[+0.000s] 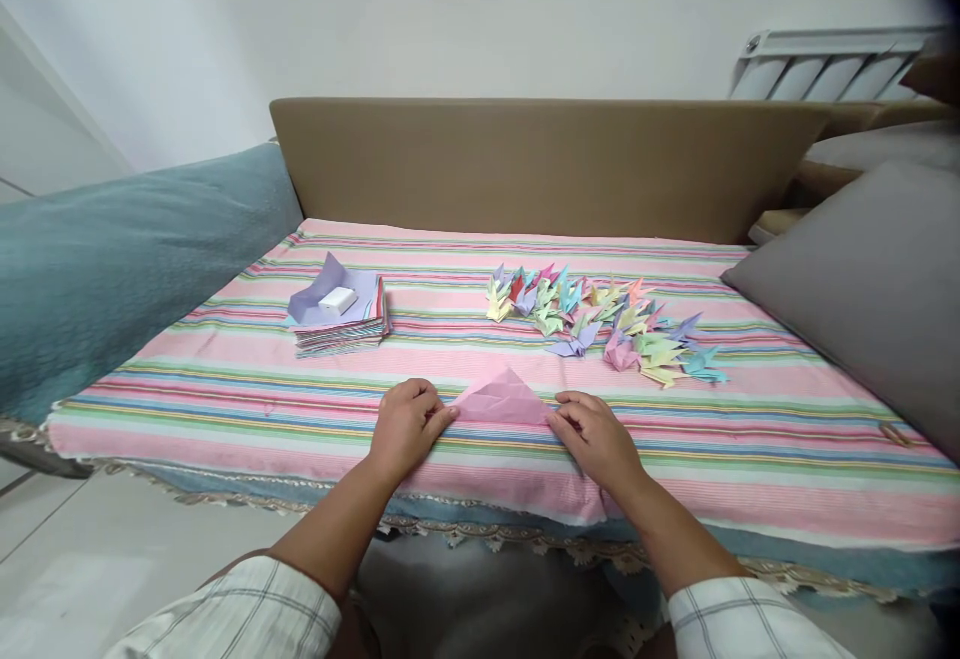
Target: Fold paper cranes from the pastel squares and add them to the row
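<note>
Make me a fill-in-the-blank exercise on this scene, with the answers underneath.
1. Between the left hand and the right hand, the folded pink paper has the outline of a ____.
2. The stack of sheets lies on the person's ____ side.
3. The small block resting on top of the stack is ____ in colour.
4. The cloth under the folded paper birds is patterned with ____.

Missing words: triangle; left; white; stripes.

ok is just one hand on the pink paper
No, the left hand touches one end of the folded pink paper and the right hand touches the other.
</note>
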Action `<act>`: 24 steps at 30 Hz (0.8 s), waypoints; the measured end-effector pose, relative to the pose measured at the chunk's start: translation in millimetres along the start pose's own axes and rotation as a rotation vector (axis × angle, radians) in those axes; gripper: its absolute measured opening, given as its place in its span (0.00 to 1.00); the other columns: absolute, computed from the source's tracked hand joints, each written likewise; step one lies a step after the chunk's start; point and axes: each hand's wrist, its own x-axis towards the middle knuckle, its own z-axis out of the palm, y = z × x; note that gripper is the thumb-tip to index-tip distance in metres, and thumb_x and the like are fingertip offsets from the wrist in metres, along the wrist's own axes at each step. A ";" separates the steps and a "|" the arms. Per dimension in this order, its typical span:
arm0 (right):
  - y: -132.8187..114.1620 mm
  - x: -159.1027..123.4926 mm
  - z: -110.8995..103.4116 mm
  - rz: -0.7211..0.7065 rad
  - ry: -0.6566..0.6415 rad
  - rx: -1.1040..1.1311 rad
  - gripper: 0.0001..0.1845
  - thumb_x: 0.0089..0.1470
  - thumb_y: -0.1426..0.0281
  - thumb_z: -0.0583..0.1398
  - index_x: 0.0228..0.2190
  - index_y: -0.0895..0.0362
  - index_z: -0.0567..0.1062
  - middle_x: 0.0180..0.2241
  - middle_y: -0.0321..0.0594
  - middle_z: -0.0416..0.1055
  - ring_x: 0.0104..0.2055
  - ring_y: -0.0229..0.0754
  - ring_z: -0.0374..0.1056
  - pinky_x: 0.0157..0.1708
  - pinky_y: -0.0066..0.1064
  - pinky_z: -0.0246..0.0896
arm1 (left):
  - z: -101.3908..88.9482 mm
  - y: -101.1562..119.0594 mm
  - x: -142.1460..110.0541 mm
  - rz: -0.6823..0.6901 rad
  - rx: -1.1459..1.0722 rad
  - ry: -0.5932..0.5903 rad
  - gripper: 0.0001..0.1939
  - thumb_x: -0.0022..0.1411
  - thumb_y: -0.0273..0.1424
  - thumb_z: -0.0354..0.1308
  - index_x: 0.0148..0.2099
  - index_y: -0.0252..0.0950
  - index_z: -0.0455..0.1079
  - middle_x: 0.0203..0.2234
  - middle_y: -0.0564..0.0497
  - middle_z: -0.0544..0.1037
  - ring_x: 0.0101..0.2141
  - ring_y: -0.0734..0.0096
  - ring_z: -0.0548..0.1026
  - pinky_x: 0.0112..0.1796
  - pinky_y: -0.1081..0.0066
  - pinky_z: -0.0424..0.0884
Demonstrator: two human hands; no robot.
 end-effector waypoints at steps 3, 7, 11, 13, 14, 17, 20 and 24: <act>0.1 3.0 3.7 0.040 0.021 -0.017 0.18 0.57 0.58 0.51 0.23 0.54 0.70 0.42 0.43 0.70 0.48 0.47 0.63 0.46 0.39 0.57 | 0.5 3.7 2.4 -0.040 0.066 -0.014 0.16 0.60 0.41 0.53 0.26 0.37 0.70 0.27 0.49 0.72 0.32 0.66 0.70 0.35 0.67 0.63; -1.4 6.3 6.7 0.084 0.019 -0.028 0.16 0.55 0.59 0.53 0.21 0.54 0.67 0.41 0.42 0.70 0.45 0.46 0.63 0.44 0.37 0.57 | 3.3 6.7 1.2 -0.064 0.140 0.012 0.10 0.59 0.39 0.55 0.36 0.38 0.71 0.35 0.47 0.76 0.38 0.60 0.71 0.41 0.61 0.64; -4.4 8.3 6.1 0.101 0.012 -0.040 0.16 0.54 0.60 0.54 0.19 0.54 0.65 0.40 0.41 0.70 0.43 0.45 0.64 0.43 0.36 0.57 | 10.8 19.5 -7.1 0.107 0.250 0.111 0.16 0.62 0.32 0.51 0.53 0.41 0.65 0.55 0.44 0.68 0.56 0.52 0.61 0.57 0.45 0.43; -5.5 8.9 5.6 0.094 0.011 -0.047 0.16 0.54 0.61 0.54 0.18 0.54 0.64 0.39 0.41 0.70 0.43 0.45 0.64 0.42 0.35 0.57 | 16.8 30.2 -13.2 0.287 0.243 0.044 0.18 0.64 0.33 0.49 0.55 0.42 0.64 0.56 0.45 0.66 0.59 0.53 0.58 0.58 0.44 0.37; -5.7 9.2 5.5 0.089 0.017 -0.050 0.16 0.53 0.60 0.54 0.18 0.54 0.64 0.38 0.41 0.70 0.42 0.45 0.64 0.42 0.35 0.57 | 20.4 35.5 -16.4 0.367 0.232 -0.004 0.19 0.64 0.35 0.49 0.57 0.42 0.62 0.57 0.45 0.66 0.60 0.55 0.57 0.59 0.45 0.37; -5.3 10.0 6.3 0.074 0.042 -0.065 0.17 0.53 0.60 0.55 0.18 0.55 0.64 0.36 0.41 0.70 0.41 0.44 0.64 0.41 0.34 0.57 | 32.0 47.4 -24.9 0.497 0.231 -0.138 0.27 0.62 0.43 0.51 0.61 0.39 0.57 0.60 0.45 0.62 0.61 0.55 0.54 0.60 0.50 0.43; -3.4 10.5 7.9 0.064 0.050 -0.083 0.17 0.53 0.60 0.55 0.18 0.55 0.64 0.35 0.40 0.70 0.41 0.44 0.65 0.40 0.34 0.58 | 41.0 50.9 -29.6 0.497 0.285 -0.184 0.32 0.61 0.48 0.49 0.63 0.38 0.54 0.62 0.44 0.58 0.61 0.54 0.53 0.59 0.50 0.45; -4.1 7.1 10.4 0.010 0.189 -0.105 0.10 0.54 0.61 0.56 0.28 0.55 0.70 0.39 0.43 0.70 0.43 0.46 0.65 0.41 0.37 0.60 | 44.6 48.8 -29.9 0.480 0.317 -0.198 0.33 0.61 0.49 0.48 0.63 0.39 0.53 0.62 0.45 0.56 0.61 0.54 0.54 0.59 0.52 0.49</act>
